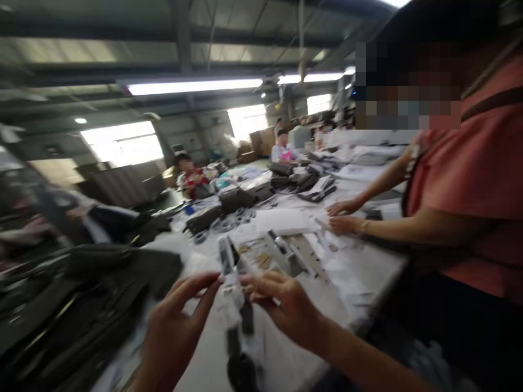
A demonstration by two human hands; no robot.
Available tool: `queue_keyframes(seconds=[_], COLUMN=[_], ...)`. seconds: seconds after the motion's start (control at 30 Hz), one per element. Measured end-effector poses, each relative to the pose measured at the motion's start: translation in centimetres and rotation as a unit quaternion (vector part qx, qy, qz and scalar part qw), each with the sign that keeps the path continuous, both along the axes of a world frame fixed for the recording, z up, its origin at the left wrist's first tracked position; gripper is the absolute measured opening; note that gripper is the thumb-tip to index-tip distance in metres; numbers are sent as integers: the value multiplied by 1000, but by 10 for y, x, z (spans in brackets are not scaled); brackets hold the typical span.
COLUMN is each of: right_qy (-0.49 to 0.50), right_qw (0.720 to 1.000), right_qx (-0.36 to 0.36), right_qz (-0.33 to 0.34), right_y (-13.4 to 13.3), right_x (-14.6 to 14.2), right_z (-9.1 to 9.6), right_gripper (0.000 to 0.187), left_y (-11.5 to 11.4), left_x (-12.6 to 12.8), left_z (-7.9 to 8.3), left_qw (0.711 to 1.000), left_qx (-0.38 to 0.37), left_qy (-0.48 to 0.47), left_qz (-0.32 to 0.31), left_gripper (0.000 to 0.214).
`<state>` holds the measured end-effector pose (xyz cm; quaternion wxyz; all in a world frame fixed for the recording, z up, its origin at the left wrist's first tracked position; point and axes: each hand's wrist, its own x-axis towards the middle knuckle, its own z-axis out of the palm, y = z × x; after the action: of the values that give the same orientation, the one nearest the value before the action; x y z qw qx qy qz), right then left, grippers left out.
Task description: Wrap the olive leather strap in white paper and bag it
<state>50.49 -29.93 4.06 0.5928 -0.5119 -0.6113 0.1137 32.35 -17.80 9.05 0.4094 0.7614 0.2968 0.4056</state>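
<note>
In front of me, a dark strap (pixel 246 318) hangs down over the table, with a crumpled whitish wrapping (pixel 232 294) around its upper part. My left hand (pixel 177 321) pinches at the wrapping's left edge with thumb and forefinger. From the other side my right hand (pixel 286 305) closes its fingers on the strap and wrapping. Motion blur hides just how the fingertips grip. Behind them stands a grey tape dispenser (pixel 281 247), near small brown pieces (pixel 261 256) on the table.
Dark bags (pixel 102 294) are heaped at the left. White sheets (pixel 281 220) and tape rolls (pixel 226 224) lie farther back on the white table (pixel 294 348). At the right a co-worker in a red top (pixel 469 179) has both hands on the table. Other people sit beyond.
</note>
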Motion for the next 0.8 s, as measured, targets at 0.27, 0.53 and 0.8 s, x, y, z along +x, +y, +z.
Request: queue_keyframes(seconds=[0.27, 0.53, 0.8], right_qy=[32, 52, -69], right_qw=[998, 997, 983], right_qx=[-39, 12, 152], right_qz=[47, -53, -79], right_y=[5, 13, 9], right_x=[9, 2, 3], right_z=[2, -18, -22], right_gripper=[38, 19, 40], left_y=[-7, -8, -6], left_x=[10, 6, 8], left_z=[13, 16, 15], left_qw=[987, 938, 939], left_qx=[-130, -273, -275], left_qy=[-74, -156, -129], left_qz=[-64, -146, -160], left_gripper=[29, 22, 32])
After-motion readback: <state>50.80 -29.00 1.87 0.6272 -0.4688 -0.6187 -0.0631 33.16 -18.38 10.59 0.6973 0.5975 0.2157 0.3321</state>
